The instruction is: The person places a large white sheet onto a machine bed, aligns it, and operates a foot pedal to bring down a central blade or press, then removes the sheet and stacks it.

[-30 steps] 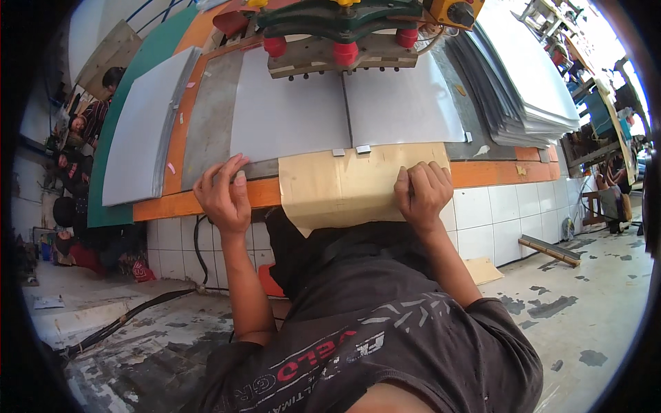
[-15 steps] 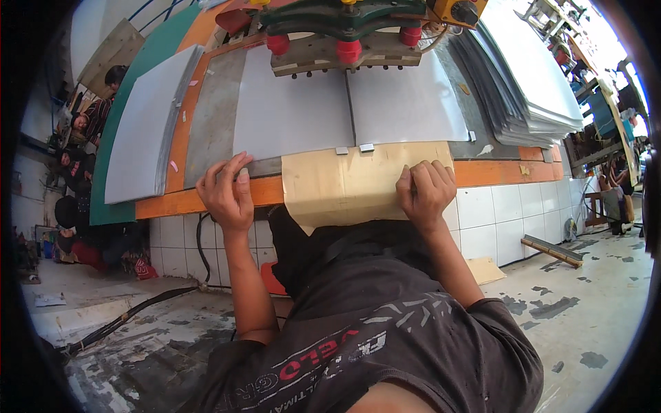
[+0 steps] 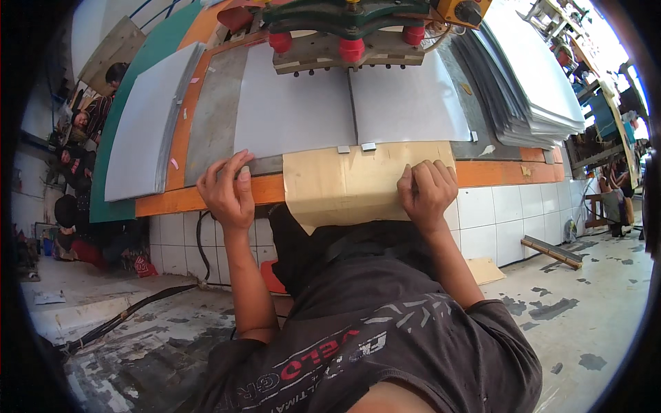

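Two white sheets [image 3: 296, 110] lie side by side on a grey metal plate [image 3: 211, 124], parted by a dark gap under the press head [image 3: 348, 51]. At the sheet's near left corner, my left hand [image 3: 228, 194] rests with its fingers apart and fingertips at the edge. A pale yellow board [image 3: 358, 180] hangs over the front edge toward my lap. On its right side sits my right hand [image 3: 428, 195], curled into a fist with nothing visible in it. Small pale blocks [image 3: 369, 147] stand where the sheets meet the board.
A stack of white sheets [image 3: 148, 127] lies to the left on a green surface [image 3: 110, 186]. A taller pile of sheets [image 3: 530, 82] stands at the right. Orange wood [image 3: 492, 173] edges the table. Black cables [image 3: 131, 313] run over the floor, and people sit at far left.
Both hands keep their places, and the sheets stay put. The whole view has shifted very slightly.
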The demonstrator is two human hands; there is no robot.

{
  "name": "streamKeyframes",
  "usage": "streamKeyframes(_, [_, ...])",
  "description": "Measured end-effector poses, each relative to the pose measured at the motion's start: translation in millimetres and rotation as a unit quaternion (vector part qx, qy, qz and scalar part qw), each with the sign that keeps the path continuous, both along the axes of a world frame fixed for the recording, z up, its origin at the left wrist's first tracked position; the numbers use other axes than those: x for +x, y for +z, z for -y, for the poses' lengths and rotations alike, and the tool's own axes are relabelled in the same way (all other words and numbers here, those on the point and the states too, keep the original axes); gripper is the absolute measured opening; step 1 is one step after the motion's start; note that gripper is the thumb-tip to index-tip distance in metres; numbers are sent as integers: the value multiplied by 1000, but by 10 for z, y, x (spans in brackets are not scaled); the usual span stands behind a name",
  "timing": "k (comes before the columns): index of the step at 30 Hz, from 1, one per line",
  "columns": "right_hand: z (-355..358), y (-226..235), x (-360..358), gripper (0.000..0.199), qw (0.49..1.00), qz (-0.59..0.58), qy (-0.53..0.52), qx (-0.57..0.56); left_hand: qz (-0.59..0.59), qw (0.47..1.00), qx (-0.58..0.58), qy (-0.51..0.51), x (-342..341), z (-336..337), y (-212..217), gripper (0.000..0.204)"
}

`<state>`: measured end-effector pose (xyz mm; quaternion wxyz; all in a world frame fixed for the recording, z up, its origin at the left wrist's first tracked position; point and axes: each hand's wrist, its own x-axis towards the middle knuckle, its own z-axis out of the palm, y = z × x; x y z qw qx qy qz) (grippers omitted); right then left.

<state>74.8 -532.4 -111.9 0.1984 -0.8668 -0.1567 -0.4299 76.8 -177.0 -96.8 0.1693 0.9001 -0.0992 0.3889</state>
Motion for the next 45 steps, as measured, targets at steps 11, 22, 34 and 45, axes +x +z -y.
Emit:
streamKeyframes(11, [0, -4, 1, 25, 1000, -2, 4, 3, -1, 1000, 4, -1, -7, -9, 3, 38])
streamKeyframes(22, [-10, 8, 5, 23, 1000, 3, 4, 4, -8, 1000, -2, -1, -12, -2, 10, 39])
streamKeyframes(34, [-24, 27, 2, 25, 1000, 6, 1, 3, -8, 1000, -1, 2, -14, 11, 27, 32])
streamKeyframes(45, [-15, 19, 7, 25, 1000, 2, 1, 1, -6, 1000, 1, 0, -3, -3, 16, 32])
